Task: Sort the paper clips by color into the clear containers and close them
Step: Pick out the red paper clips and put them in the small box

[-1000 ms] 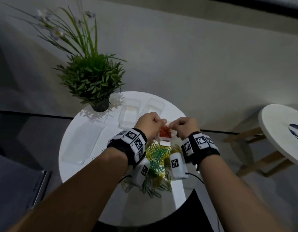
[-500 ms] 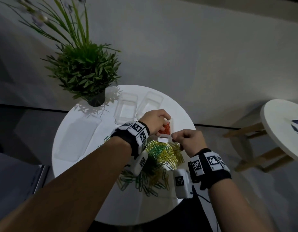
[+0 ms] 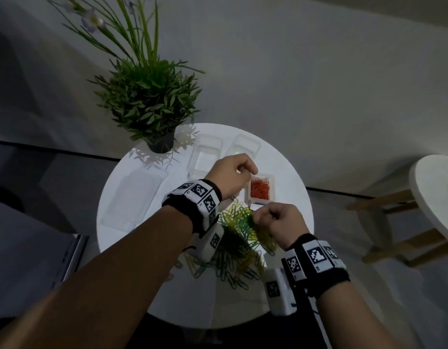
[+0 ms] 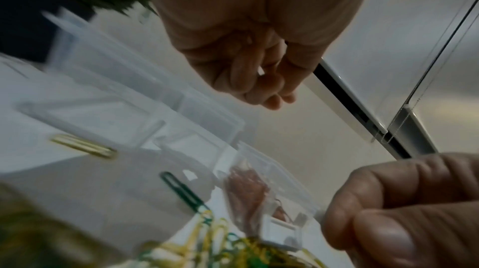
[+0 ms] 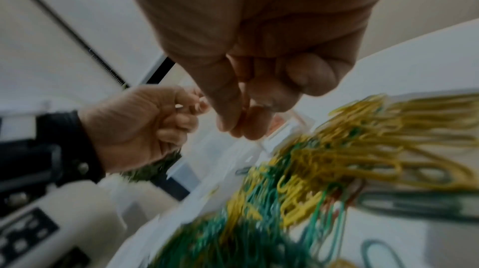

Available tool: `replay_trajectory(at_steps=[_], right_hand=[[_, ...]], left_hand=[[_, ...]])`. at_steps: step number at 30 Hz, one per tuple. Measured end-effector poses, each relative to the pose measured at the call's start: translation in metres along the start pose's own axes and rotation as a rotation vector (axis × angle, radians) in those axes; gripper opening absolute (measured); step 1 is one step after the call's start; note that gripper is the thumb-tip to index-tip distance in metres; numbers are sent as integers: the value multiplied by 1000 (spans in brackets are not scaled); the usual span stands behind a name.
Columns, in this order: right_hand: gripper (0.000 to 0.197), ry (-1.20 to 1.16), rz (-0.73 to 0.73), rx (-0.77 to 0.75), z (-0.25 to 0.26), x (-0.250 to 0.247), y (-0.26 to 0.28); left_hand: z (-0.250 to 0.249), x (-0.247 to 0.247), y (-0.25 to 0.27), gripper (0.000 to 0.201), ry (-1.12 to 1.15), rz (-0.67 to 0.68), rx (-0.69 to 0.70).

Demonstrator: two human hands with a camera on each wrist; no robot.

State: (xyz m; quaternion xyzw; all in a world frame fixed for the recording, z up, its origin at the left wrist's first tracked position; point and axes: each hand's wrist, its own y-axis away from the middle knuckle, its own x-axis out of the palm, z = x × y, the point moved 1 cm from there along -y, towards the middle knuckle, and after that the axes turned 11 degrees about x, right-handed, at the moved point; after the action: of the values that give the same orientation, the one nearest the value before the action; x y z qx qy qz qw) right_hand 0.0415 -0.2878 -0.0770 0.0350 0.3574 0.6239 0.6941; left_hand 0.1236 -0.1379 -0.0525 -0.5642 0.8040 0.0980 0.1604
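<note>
Just beyond both hands' curled, seemingly empty fingers, a clear container [image 3: 260, 188] holds red clips; round white table [image 3: 117, 197], grey floor.

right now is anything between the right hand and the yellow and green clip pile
Nothing visible does. The right hand hangs directly over the far edge of the yellow and green paper clip pile, fingers curled toward it. The container of red clips sits just beyond, and the left hand is off to its side, clear of the pile.
</note>
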Motion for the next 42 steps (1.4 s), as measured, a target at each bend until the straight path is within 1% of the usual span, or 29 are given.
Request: replay_trajectory(at_steps=[2,3,4,7,8,10,13,16,18,21,22,24,27,29,31,33,35,38,42], right_hand=[[27,176,-9,-114,9,15,1],[24,279,1,-174,13,24,0],[22,395,29,-232,18,33,1],[37,749,132,-377,21,54,3],[39,839,150,-406,19,58,5],[38,956,148,-443,11,63,11],[33,971,100,-446,2,60,18],[29,952,44,-457,5,61,19],[29,948,35,-493,12,69,20],[32,972,46,-529,21,81,22],[34,996,47,-521,22,83,21],[39,1045,38,-470,26,83,18],[47,1041,10,-409,32,79,13],[40,980,-6,-380,35,78,11],[25,923,-12,-350,36,80,11],[13,915,-12,-315,38,84,11],[13,927,-5,-301,38,88,11],[19,972,6,-346,38,91,9],[13,1013,-5,-397,36,94,6]], left_hand=[[8,-19,18,19,-82,-34,-2],[14,-28,29,19,-142,-23,-15],[19,-38,41,18,-213,7,-36],[35,-59,78,8,-468,162,-113],[40,-63,89,5,-536,212,-146],[49,-69,108,9,-629,255,-194],[58,-72,123,20,-670,266,-189],[61,-74,130,23,-694,257,-170],[62,-73,133,20,-731,256,-162],[61,-71,140,7,-749,255,-147],[61,-70,143,6,-740,250,-136],[61,-68,146,9,-720,234,-107],[59,-64,143,23,-695,225,-63],[58,-61,138,27,-700,232,-54],[57,-58,130,26,-720,235,-41],[54,-53,119,22,-749,231,-19],[51,-48,109,20,-789,234,-4],[49,-41,97,16,-864,288,-6],[54,-37,89,17,-943,316,10]])
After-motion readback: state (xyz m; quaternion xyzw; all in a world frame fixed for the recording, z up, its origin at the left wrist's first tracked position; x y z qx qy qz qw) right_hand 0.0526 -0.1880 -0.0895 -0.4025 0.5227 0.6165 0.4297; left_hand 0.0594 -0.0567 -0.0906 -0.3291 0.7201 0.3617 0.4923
